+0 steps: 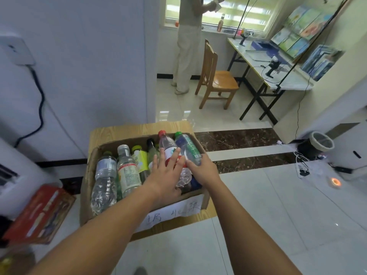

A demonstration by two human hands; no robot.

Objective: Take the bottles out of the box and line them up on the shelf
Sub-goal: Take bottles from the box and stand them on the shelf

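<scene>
A cardboard box [90, 171] full of several plastic bottles stands on a low wooden table [123, 132] in front of me. My right hand [202, 171] grips the lower body of a green-capped bottle [187, 146] at the box's right side. My left hand [166, 171] lies over the box with fingers spread and straight, touching a red-capped clear bottle [167, 144]. Further left in the box lie a clear water bottle [105, 179], a white-capped bottle [127, 169] and a yellow-green labelled bottle [139, 158]. No shelf is in view.
A red carton [39, 213] sits on the floor at the left, by a white appliance [17, 175]. A wooden chair [216, 78], a folding desk [264, 64] and a person [188, 46] at the window are beyond. A bin [317, 144] and cables lie right.
</scene>
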